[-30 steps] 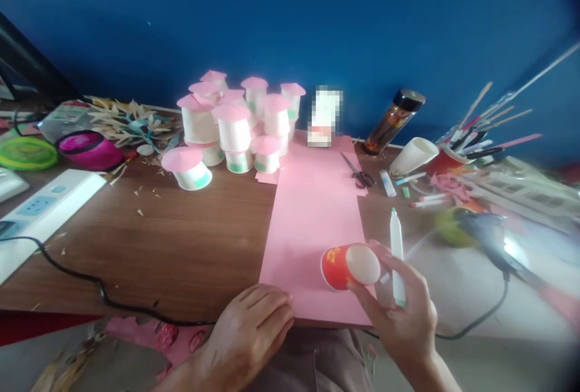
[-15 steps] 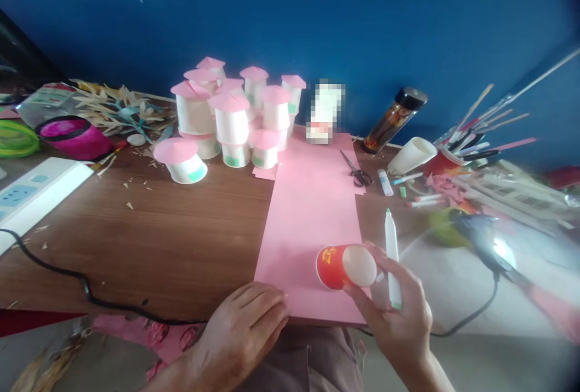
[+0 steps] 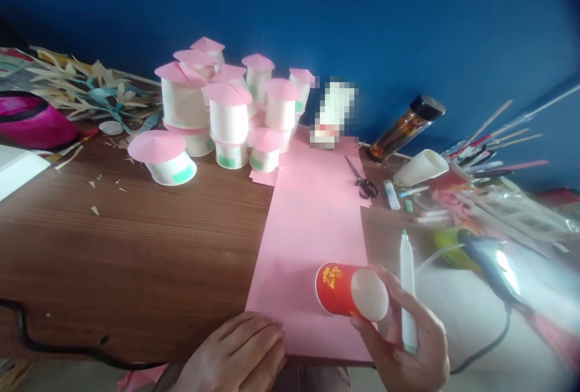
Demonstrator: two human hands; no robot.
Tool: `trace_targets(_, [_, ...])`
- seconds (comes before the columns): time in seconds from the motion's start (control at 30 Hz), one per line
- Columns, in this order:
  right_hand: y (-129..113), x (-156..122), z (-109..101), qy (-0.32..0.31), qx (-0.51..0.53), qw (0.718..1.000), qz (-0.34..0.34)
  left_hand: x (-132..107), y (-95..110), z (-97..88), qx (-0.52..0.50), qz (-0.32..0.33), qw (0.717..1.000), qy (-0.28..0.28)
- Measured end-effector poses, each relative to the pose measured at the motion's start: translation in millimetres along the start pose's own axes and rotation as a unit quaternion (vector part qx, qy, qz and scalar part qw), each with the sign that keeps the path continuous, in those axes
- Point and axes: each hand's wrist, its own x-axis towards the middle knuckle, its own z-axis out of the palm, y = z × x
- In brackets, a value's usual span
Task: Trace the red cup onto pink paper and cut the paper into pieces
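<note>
My right hand (image 3: 408, 331) grips a red paper cup (image 3: 338, 289) with gold print, thumb below and fingers above. The cup lies tilted on its side, its white round end facing right, above a pink paper sheet (image 3: 312, 217). A white marker (image 3: 406, 283) with a green tip, uncapped, is tucked in the same hand and points upward. My left hand (image 3: 244, 350) lies flat at the sheet's lower left corner by the table edge, fingers stretched and holding nothing.
Several white cups with pink cone roofs (image 3: 229, 114) stand at the back left. Scissors (image 3: 365, 183), a glue stick (image 3: 391, 195), an upright white cup (image 3: 421, 167) and a dark bottle (image 3: 405, 129) are at the back right. A lamp (image 3: 493, 262) sits right; a black cable (image 3: 58, 343) runs front left.
The view has shifted and come closer to the table. My right hand still holds the cup and marker, with the cup turned slightly. The left hand stays at the sheet's corner.
</note>
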Motion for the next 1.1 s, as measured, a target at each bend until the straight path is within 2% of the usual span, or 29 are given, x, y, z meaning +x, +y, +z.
trace_targets(0.1, [0.3, 1.2, -1.4, -0.007, -0.002, 1.0, 0.008, -1.5, -0.5, -2.6, -0.003, -0.016, 0.999, -0.043])
trace_targets(0.33, [-2.0, 0.2, -5.8, -0.018, -0.007, 1.0, 0.025, 2.3, -0.7, -9.2, 0.0, 0.004, 0.997, -0.079])
trace_targets(0.6, [-6.2, 3.2, -5.0, -0.016, -0.011, 0.999, 0.029, -6.9, 0.7, -0.5, -0.029, -0.004, 0.996, -0.083])
trace_targets(0.83, [-13.1, 12.9, -2.8, 0.016, -0.022, 1.0, -0.017, -7.8, 4.0, -4.0, -0.043, -0.032, 0.995, -0.082])
trace_targets(0.97, [-13.4, 12.7, -2.5, 0.005, -0.002, 1.0, 0.011, -1.9, 8.6, -10.1, -0.046, -0.04, 0.995, -0.081])
trace_targets(1.1, [-15.9, 16.6, -6.2, -0.025, 0.006, 0.999, 0.03, 18.1, 16.8, -15.8, -0.046, -0.074, 0.993, -0.076])
